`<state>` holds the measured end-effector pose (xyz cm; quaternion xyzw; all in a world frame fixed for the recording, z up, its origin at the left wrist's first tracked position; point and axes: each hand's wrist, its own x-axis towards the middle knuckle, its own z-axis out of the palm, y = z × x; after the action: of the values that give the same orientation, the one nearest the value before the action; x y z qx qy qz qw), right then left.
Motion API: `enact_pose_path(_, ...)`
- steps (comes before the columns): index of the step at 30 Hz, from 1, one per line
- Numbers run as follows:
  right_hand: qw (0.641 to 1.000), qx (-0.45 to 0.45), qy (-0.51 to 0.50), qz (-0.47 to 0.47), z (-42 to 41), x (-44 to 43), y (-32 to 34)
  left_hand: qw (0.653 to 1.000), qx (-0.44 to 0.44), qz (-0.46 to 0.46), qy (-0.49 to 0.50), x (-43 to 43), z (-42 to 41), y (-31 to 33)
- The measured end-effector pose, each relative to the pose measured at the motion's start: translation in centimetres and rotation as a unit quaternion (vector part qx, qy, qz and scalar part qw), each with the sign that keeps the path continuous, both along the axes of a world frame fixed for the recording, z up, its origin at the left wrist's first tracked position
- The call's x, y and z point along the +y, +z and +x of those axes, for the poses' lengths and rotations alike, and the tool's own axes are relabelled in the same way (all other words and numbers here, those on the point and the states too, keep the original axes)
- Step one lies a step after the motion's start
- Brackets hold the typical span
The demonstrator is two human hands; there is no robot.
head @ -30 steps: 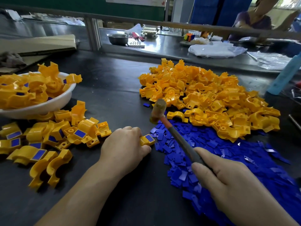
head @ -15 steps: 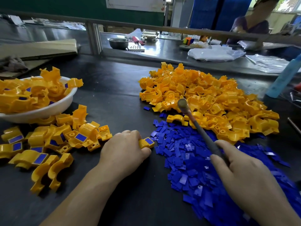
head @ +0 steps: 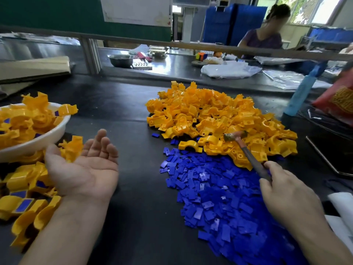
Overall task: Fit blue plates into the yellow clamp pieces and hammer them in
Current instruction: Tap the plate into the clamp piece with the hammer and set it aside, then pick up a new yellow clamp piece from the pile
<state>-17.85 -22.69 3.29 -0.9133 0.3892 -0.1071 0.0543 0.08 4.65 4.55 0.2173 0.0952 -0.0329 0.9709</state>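
Note:
A large heap of yellow clamp pieces (head: 215, 117) lies at the centre right of the dark table, and a spread of small blue plates (head: 214, 197) lies just in front of it. My right hand (head: 284, 196) grips the handle of a small hammer (head: 248, 155), whose head rests on the yellow heap. My left hand (head: 86, 167) is palm up with fingers relaxed and holds nothing. It hovers beside a loose group of yellow clamps with blue plates fitted (head: 24, 188) at the left.
A white bowl (head: 45, 136) heaped with finished yellow clamps stands at the far left. A light blue bottle (head: 303, 88) and a red bag (head: 340, 104) are at the right edge. A metal rail crosses behind the table; a person sits at the far bench.
My left hand let go of the clamp it held on the table, moved left and turned palm up. The hammer swung right and its head came down onto the yellow heap.

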Motion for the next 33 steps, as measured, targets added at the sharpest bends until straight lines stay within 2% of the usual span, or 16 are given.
enact_pose_path(2, 1.000, 0.013, -0.002, 0.000, 0.1, 0.1, 0.1, 1.000, 0.002, 0.000, -0.009, -0.2, -0.2, -0.1)
enact_pose_path(7, 0.998, 0.003, 0.044, -0.052, 1.0, 0.9, 1.2, 0.993, -0.003, 0.070, -0.094, -1.5, -0.9, -0.6)
enact_pose_path(11, 0.981, -0.023, 0.161, -0.104, 4.7, 3.1, 2.1, 0.983, -0.004, 0.113, -0.147, -2.4, -1.4, -1.0)
enact_pose_path(15, 0.956, -0.032, 0.270, -0.111, 11.3, 4.2, 1.8, 0.973, -0.014, 0.149, -0.177, -2.9, -1.9, -1.0)
enact_pose_path(20, 0.948, 0.091, 0.278, -0.126, 16.7, 4.1, -0.3, 0.961, -0.010, 0.177, -0.211, -3.4, -2.1, -1.1)
enact_pose_path(22, 0.945, 0.108, 0.276, -0.141, 16.8, 3.9, -1.1, 0.960, -0.006, 0.177, -0.218, -3.4, -2.0, -1.2)
enact_pose_path(25, 0.938, 0.051, 0.296, -0.174, 15.9, 3.6, -2.0, 0.954, -0.007, 0.183, -0.237, -3.5, -2.1, -1.4)
enact_pose_path(28, 0.935, 0.003, 0.315, -0.160, 14.6, 3.3, -2.1, 0.936, -0.022, 0.230, -0.267, -4.0, -2.5, -1.7)
enact_pose_path(33, 0.941, -0.108, 0.292, -0.133, 11.9, 4.0, -0.7, 0.860, -0.078, 0.385, -0.326, -5.1, -3.5, -2.8)
